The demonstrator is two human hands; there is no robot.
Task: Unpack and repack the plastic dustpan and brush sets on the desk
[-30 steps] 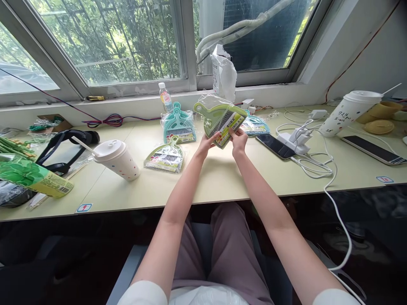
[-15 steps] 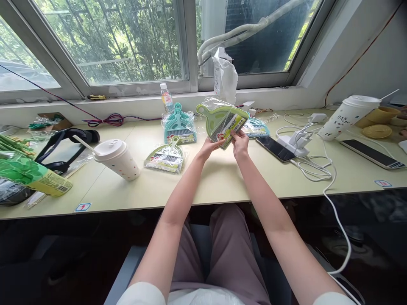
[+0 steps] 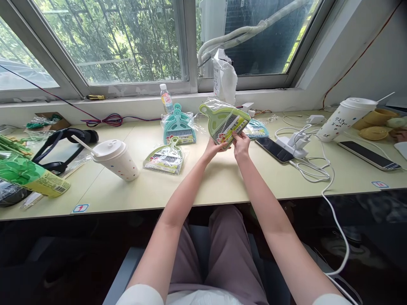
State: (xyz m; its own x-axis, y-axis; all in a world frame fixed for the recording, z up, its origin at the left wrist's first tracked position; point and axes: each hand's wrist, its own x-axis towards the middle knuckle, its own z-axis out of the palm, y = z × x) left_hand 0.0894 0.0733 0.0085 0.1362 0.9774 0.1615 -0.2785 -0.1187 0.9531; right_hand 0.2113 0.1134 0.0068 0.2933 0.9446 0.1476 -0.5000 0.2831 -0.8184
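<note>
Both my hands hold a green dustpan and brush set (image 3: 219, 120) in a clear plastic wrapper, tilted above the table. My left hand (image 3: 213, 149) grips its lower left edge, and my right hand (image 3: 241, 144) pinches the lower right side beside the printed label. On the table to the left lies another wrapped green dustpan set (image 3: 163, 159). Behind that one is a wrapped teal dustpan set (image 3: 179, 127). A blue wrapped dustpan set (image 3: 258, 128) lies just right of the held one, partly hidden by it.
A lidded paper cup (image 3: 116, 159) stands at left, near a black strap (image 3: 65, 146) and a green package (image 3: 34, 173). To the right are a phone (image 3: 274, 149), a power strip (image 3: 292, 146) with tangled cables, a second cup (image 3: 345, 118) and another phone (image 3: 369, 155). A bottle (image 3: 166, 98) stands behind.
The held dustpan set has shifted slightly to the right and turned a little, with both hands still on it. The other items keep their places on the table.
</note>
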